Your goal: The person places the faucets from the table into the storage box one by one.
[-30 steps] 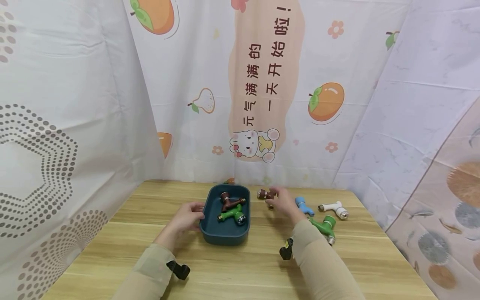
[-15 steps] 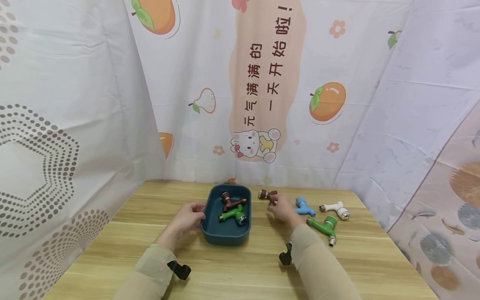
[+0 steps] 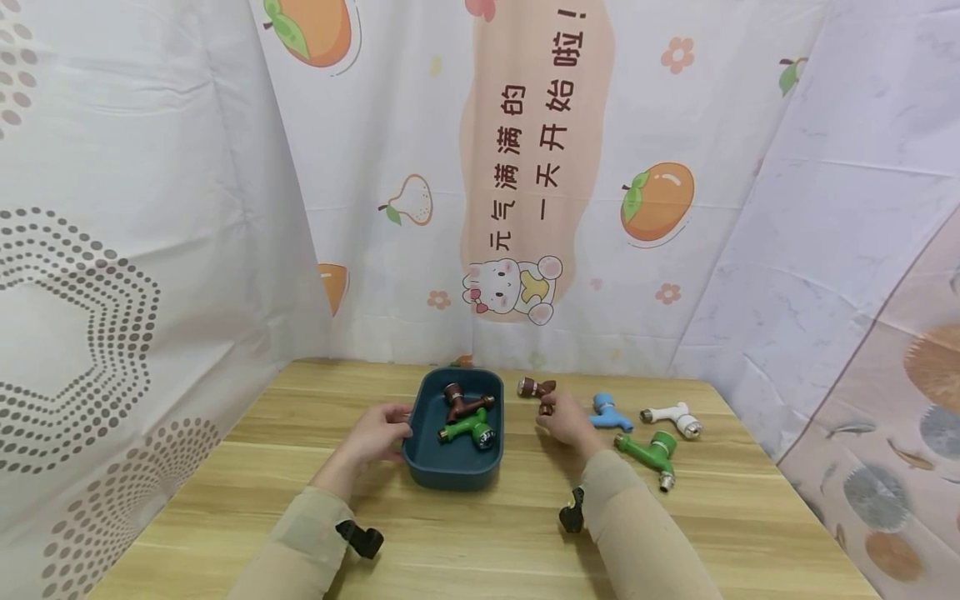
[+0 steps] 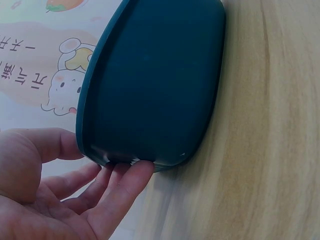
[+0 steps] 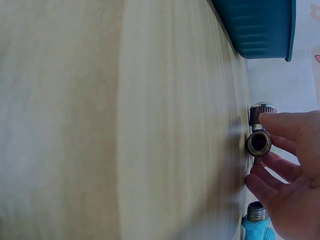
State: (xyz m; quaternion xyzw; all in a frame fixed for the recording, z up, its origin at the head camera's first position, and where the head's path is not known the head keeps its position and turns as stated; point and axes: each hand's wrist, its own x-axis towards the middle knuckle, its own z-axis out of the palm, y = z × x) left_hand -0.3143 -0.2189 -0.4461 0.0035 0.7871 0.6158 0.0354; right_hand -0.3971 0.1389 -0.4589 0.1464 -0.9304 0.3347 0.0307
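My left hand (image 3: 377, 432) holds the left side of a dark teal plastic tub (image 3: 452, 480); in the left wrist view its thumb is at the rim and the fingertips touch the outer wall. Inside the tub lie a brown tap (image 3: 459, 408) and a green tap (image 3: 471, 429). To the right of the tub, my right hand (image 3: 567, 421) grips another brown tap (image 3: 528, 387) at the back of the table. The right wrist view shows the thumb over this tap (image 5: 258, 143), its round open end facing the camera and the other fingers curled behind and beside it.
Right of my right hand lie a blue tap (image 3: 611, 415), a white tap (image 3: 675, 417) and a larger green tap (image 3: 654, 450) on the wooden table (image 3: 480, 550). Printed curtains (image 3: 405, 283) hang along the table's back and both sides.
My right hand has drawn slightly nearer to me, its fingers now lower around the brown tap, which stays about where it was. The left hand and the tub have not visibly moved.
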